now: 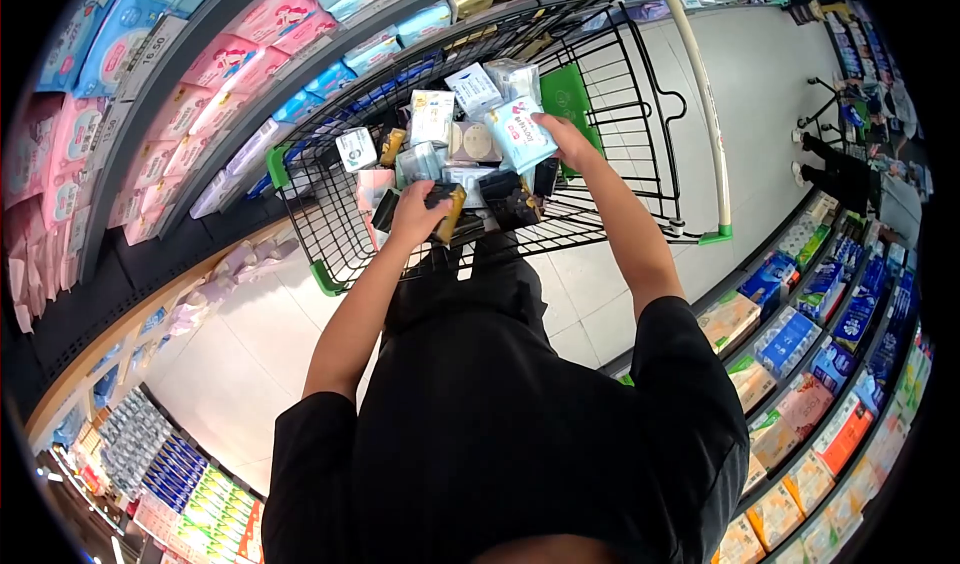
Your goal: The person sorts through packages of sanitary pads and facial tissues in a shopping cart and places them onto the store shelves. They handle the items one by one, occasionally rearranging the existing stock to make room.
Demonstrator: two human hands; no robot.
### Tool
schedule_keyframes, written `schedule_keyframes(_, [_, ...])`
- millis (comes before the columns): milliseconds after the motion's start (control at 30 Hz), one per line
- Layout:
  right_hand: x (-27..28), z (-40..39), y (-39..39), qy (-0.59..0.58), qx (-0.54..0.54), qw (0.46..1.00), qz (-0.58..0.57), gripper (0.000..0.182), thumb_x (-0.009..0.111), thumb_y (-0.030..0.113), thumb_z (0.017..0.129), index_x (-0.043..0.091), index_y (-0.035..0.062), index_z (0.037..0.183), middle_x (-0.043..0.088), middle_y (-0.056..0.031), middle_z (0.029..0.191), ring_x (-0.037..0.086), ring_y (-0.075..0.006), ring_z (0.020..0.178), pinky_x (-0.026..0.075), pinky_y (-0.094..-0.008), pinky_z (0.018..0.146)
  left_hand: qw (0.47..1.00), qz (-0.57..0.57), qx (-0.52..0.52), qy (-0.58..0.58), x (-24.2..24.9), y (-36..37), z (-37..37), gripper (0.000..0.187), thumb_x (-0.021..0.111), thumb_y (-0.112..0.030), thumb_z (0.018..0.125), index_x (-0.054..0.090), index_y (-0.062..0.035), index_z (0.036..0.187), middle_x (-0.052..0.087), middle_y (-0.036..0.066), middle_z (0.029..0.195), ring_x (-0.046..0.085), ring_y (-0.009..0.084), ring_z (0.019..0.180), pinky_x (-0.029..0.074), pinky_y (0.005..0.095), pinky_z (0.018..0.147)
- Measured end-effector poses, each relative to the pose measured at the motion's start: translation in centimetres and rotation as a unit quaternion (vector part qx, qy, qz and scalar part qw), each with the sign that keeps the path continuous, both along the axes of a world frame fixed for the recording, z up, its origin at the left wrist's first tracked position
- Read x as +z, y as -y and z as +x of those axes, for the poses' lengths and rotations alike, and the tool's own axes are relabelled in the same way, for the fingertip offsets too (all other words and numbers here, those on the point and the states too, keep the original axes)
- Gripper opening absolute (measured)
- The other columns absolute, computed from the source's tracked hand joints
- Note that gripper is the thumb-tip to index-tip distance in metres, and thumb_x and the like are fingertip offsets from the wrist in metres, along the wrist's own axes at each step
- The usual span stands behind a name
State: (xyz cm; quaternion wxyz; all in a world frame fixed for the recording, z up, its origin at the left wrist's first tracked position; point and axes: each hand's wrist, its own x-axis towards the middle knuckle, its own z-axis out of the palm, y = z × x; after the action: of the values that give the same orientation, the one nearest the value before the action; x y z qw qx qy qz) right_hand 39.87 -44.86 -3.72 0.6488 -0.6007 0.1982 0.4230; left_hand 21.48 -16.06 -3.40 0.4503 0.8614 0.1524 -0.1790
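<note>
A black wire shopping cart (625,114) with green corners stands in front of me, packs piled in its basket. My right hand (568,142) is closed on the edge of a light blue soft pack (520,134) at the right of the pile. My left hand (414,214) grips a black and gold pack (452,212) at the near side of the basket. Another dark pack (508,196) lies between my hands. Around them are a white box (432,117), a white and blue box (473,89) and a small white pack (356,149).
Shelves of pink packs (190,114) and blue packs (370,49) run close along the cart's left side. Shelves of tissue packs (790,339) line the right. The cart's pale handle bar (700,94) is at the right. A person in dark trousers (838,174) stands farther down the aisle.
</note>
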Motion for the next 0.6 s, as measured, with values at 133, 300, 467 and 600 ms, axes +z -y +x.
schedule_keyframes(133, [3.6,-0.9,-1.2,0.030,0.190,0.981,-0.010,0.068,0.067,0.041,0.082,0.050,-0.0007,0.132,0.062,-0.0109,0.119,0.059,-0.0180,0.107,0.045,-0.0305,0.091,0.985,-0.165,0.033,-0.024,1.9,1.1,3.3,0.064,0.073,-0.038,0.083,0.050,0.0043,0.125,0.059,0.016,0.119,0.056,0.0192,0.109,0.045,0.0334,0.093])
schedule_keyframes(300, [4.3,-2.1,-2.7,0.094,0.297,0.948,0.058,0.070,0.071,0.044,0.078,0.056,-0.0023,0.128,0.060,-0.0156,0.123,0.056,-0.0218,0.111,0.042,-0.0303,0.095,0.963,-0.249,-0.004,-0.107,5.5,2.9,6.2,0.068,0.075,-0.034,0.081,0.046,0.0041,0.129,0.057,0.013,0.121,0.053,0.0182,0.112,0.045,0.0320,0.093])
schedule_keyframes(467, [2.0,-2.9,-3.0,0.106,0.157,0.980,0.063,0.053,0.064,0.039,0.087,0.061,-0.0007,0.122,0.065,-0.0116,0.114,0.059,-0.0192,0.104,0.045,-0.0299,0.090,0.936,-0.297,0.080,-0.168,7.0,2.5,5.8,0.074,0.076,-0.033,0.080,0.040,0.0027,0.134,0.057,0.012,0.121,0.057,0.0183,0.108,0.046,0.0339,0.092])
schedule_keyframes(600, [-8.5,-2.5,0.3,0.257,0.202,0.914,-0.239,0.065,0.069,0.046,0.079,0.059,-0.0039,0.121,0.065,-0.0176,0.111,0.062,-0.0250,0.101,0.048,-0.0336,0.088,0.926,-0.297,0.170,-0.158,7.0,0.6,3.9,0.073,0.075,-0.033,0.080,0.039,-0.0020,0.135,0.057,0.010,0.119,0.057,0.0173,0.104,0.045,0.0326,0.084])
